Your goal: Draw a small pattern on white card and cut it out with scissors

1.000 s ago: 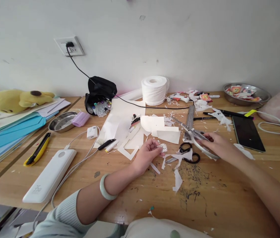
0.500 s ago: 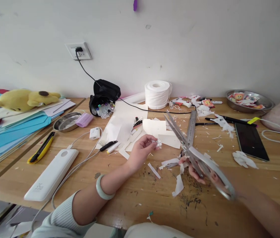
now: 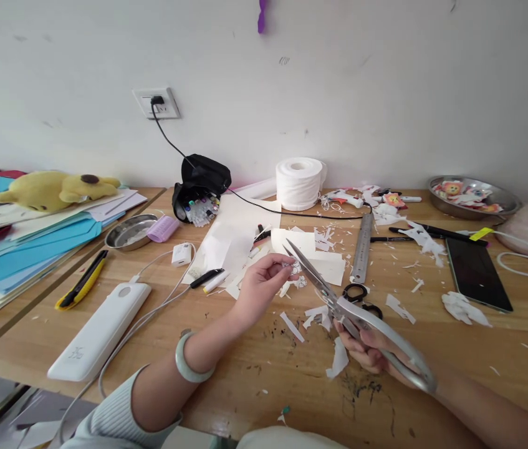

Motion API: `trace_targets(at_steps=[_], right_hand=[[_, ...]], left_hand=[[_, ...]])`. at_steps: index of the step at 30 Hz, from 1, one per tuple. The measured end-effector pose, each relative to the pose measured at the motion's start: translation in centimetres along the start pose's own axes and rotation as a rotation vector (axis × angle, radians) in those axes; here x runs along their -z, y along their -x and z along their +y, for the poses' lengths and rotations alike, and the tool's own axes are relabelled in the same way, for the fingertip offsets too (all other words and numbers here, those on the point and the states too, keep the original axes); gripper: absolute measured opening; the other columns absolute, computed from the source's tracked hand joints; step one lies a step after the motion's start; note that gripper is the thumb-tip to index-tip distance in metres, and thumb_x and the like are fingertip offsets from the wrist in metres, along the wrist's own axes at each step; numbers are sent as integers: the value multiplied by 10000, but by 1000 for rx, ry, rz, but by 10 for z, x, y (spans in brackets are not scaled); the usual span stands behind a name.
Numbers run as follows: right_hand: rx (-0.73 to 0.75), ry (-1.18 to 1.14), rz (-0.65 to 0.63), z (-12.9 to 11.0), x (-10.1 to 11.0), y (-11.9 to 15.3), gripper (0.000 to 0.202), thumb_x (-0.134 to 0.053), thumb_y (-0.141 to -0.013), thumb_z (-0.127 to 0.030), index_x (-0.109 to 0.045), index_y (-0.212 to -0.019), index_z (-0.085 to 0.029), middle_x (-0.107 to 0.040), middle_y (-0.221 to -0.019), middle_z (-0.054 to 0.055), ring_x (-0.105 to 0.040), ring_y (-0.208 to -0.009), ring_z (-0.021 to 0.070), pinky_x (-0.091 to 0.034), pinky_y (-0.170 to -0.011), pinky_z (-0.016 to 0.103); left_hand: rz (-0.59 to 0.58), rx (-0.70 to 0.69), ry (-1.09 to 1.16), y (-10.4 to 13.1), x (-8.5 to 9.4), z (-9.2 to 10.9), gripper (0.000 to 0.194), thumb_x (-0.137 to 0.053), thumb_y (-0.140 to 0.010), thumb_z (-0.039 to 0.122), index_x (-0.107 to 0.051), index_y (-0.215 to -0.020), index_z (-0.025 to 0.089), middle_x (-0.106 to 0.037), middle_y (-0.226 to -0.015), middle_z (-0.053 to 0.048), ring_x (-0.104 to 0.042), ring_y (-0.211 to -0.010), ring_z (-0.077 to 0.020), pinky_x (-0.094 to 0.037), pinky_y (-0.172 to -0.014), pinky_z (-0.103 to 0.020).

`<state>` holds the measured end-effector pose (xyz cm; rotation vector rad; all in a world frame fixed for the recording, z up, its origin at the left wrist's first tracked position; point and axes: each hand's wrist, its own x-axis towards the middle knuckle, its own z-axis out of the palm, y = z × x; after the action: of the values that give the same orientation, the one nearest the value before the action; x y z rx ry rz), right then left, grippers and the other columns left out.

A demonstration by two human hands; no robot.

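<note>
Between thumb and fingers, my left hand (image 3: 268, 280) pinches a small paper cutout (image 3: 296, 267) with black drawn lines. My right hand (image 3: 366, 346) is closed around the handles of large silver scissors (image 3: 338, 302). Their blades point up and left, parted slightly at the tips, right beside the cutout. Whether the blades touch the paper I cannot tell. Under the scissors lies a smaller pair of black-handled scissors (image 3: 356, 292), partly covered. Strips of white scrap paper (image 3: 292, 327) lie on the wooden table below my hands.
A metal ruler (image 3: 362, 249) lies behind the scissors, with a phone (image 3: 477, 273) to the right. A white tissue roll (image 3: 298, 184), a black pen case (image 3: 202, 187) and a steel bowl of cutouts (image 3: 474, 198) stand along the wall. Left are a power bank (image 3: 100, 330) and a yellow cutter (image 3: 82, 280).
The large scissors have moved left and their blades now meet the spot by the cutout. My left hand stays nearly in place. The black-handled scissors have come into clearer view.
</note>
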<state>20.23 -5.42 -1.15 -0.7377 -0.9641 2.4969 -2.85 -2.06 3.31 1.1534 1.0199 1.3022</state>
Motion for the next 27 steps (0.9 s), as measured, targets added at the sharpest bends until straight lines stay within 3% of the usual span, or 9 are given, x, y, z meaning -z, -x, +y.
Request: trace_targets(at_steps=[10,15,21,27], right_hand=[[61,-33,45,-4,-8,5,465,-729,-639,-527,-557,-897,-180,-373,-597,-78,-159,-403,-8,-74,-355,141],[-6,-63,-89,0,1,0,484,-763,-589,-511,-551,-894,-200,-348,-555,-97,-173,-366,-5,-72,-332,140],[55,-35,26,-2,-7,6,454,-748,-637,-483,-558,-917,-180,-363,-593,-79,-197,-404,-6,-90,-353,138],[-17,-11,-84,1,4,-3,493,-762,-597,-499,-502,-891,-199,-342,-546,-110,-186,-341,-13,-95,-310,138]], left_hand=[[19,-35,-31,2,-1,7,148,-674,-722,277,-652,-817,166,-653,-723,-3,-655,-662,-125,-515,-666,-234],[28,-18,-31,5,-3,9,170,-685,-707,289,-656,-814,160,-651,-731,-7,-649,-641,-122,-509,-644,-237],[26,-15,-40,6,-4,9,159,-683,-706,274,-653,-809,156,-643,-704,-4,-641,-634,-119,-501,-631,-231],[3,-3,-49,7,-5,10,166,-679,-709,279,-651,-813,154,-643,-693,2,-634,-626,-111,-498,-629,-224]])
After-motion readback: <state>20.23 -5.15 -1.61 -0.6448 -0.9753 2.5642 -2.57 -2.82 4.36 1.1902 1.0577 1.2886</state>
